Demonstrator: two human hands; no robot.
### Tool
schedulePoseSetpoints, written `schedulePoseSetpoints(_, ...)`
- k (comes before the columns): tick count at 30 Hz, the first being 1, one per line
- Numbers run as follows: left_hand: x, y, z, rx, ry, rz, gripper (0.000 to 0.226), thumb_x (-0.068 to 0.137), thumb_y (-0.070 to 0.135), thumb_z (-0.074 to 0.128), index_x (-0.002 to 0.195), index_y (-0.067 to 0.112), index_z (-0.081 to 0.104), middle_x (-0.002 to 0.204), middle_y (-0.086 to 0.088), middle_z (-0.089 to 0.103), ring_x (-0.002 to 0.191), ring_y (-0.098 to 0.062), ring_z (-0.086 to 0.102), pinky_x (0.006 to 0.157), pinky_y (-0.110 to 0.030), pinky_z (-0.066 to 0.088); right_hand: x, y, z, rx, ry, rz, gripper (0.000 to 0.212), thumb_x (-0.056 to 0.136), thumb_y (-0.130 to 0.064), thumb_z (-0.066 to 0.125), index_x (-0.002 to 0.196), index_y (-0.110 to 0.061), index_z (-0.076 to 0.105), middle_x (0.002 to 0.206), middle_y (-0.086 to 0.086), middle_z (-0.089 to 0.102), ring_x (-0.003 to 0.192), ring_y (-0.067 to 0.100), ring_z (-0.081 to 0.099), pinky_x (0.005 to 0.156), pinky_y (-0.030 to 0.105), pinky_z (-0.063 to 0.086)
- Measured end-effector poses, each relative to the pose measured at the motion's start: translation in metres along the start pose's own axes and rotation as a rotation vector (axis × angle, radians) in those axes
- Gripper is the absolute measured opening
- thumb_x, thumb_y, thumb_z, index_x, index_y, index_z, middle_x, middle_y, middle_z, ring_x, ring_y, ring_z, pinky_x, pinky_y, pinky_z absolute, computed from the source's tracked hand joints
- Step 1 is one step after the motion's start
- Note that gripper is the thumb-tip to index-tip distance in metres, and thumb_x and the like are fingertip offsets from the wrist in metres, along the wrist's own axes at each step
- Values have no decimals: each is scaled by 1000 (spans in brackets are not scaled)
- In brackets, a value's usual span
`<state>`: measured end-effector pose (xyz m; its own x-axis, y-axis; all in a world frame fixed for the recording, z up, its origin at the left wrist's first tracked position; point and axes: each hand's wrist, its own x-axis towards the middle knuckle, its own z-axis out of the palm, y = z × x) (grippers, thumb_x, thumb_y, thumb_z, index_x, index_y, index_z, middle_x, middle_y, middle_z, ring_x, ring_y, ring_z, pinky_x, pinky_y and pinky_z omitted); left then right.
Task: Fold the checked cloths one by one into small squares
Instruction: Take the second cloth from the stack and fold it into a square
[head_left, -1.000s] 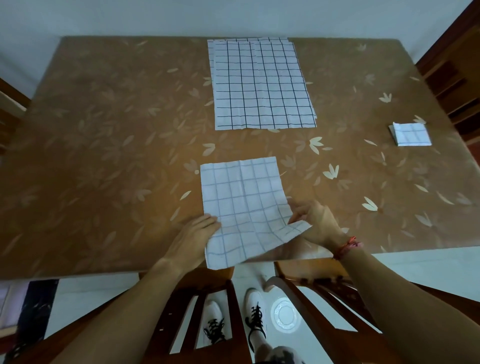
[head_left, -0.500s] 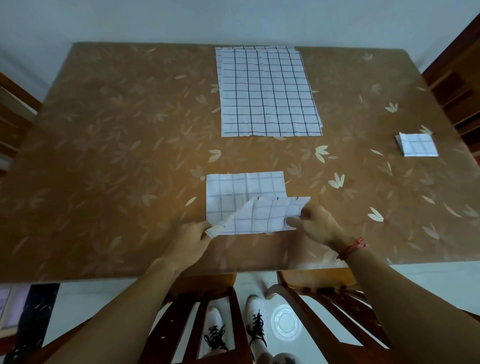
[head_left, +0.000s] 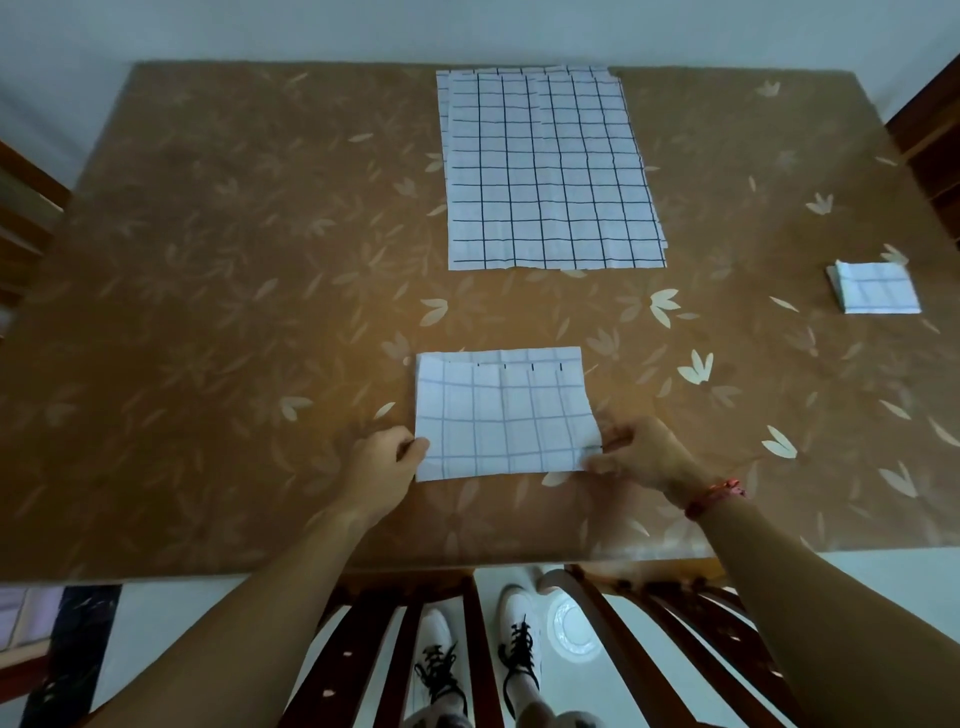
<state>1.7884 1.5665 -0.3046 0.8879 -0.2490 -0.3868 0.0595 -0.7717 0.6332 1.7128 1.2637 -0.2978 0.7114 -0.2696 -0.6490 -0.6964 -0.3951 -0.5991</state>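
Half-folded cloth (head_left: 503, 415) flat on table (head_left: 208, 312); left hand (head_left: 382, 465) and right hand (head_left: 641, 454) pinch its near corners; cloth stack (head_left: 550, 171) beyond

You are standing in a home dining room: a table (head_left: 208, 312) wearing a brown flowered cover is filling the view, wooden chairs (head_left: 467, 649) are sitting around it, and pale tile floor (head_left: 857, 582) is showing below.

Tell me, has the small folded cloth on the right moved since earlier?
No. The small folded cloth sits beside the same pale leaf print; only the camera shifted.
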Motion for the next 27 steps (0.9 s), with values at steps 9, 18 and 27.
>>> schedulePoseSetpoints(9, 0, -6, 0, 2, -15, -20, 8, 87, 24, 69, 89, 19, 62, 80, 11, 65, 76, -7, 61, 58, -16, 44, 9, 0, 10, 67, 111, 57, 26, 83, -17, 75, 102, -2, 65, 80, 3, 71, 58, 16, 67, 46, 21, 52)
schedulePoseSetpoints(18, 7, -10, 6, 29, 70, -4, 9, 89, 23, 68, 88, 19, 60, 75, 9, 63, 70, -7, 59, 55, -14, 40, 19, 5, 17, 52, 161, 92, 26, 80, -18, 77, 99, -6, 63, 89, 9, 72, 57, 19, 67, 49, 26, 55)
schedulePoseSetpoints(27, 9, -15, 13, 60, 115, 39, 19, 90, 28, 65, 105, 19, 56, 76, 6, 62, 71, -9, 61, 57, -16, 46, 17, 3, 18, 53, 225, 76, 17, 79, -14, 76, 86, -13, 61, 88, 6, 71, 55, 22, 69, 50, 31, 58)
